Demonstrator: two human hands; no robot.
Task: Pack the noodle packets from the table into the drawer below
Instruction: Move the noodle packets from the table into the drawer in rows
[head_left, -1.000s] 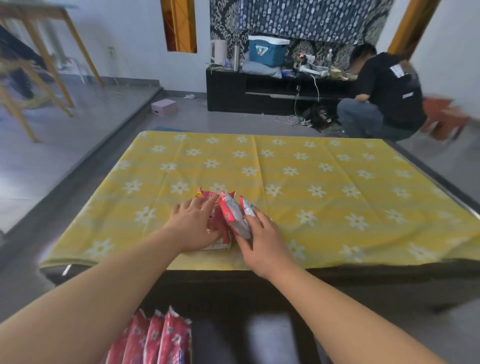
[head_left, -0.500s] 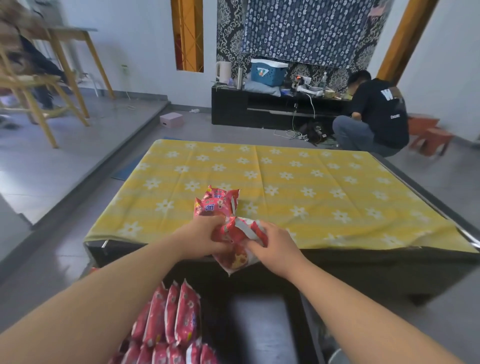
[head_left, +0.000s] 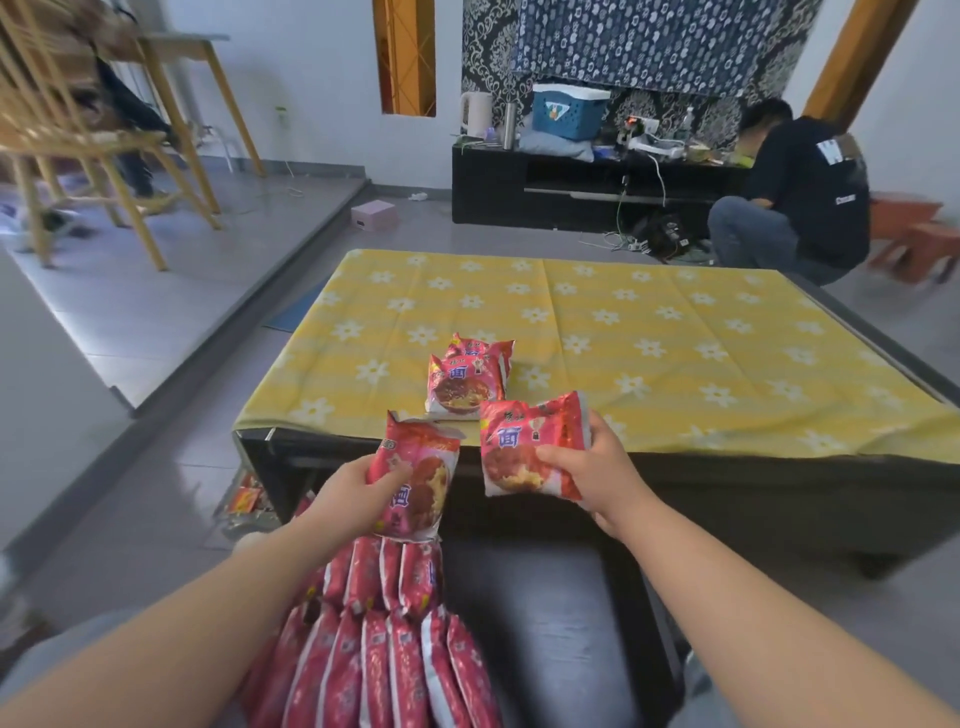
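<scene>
My left hand (head_left: 358, 499) grips a red noodle packet (head_left: 423, 478) just above the open drawer (head_left: 550, 623). My right hand (head_left: 592, 467) holds a second red noodle packet (head_left: 524, 441) in front of the table's near edge. Two more packets (head_left: 467, 379) lie stacked on the yellow flowered tablecloth (head_left: 649, 353) near the front edge. Several red packets (head_left: 384, 634) stand on edge in rows in the drawer's left part; its right part shows bare dark bottom.
A crouching person in a black shirt (head_left: 800, 192) is behind the table's far right corner. A black low cabinet (head_left: 571, 187) with a blue box stands at the back wall. Wooden chairs (head_left: 93, 140) stand on the raised floor at left.
Both hands lifted packets off the table and drew apart toward me; each now holds one packet, the left one lowered over the drawer. Two packets stayed on the cloth.
</scene>
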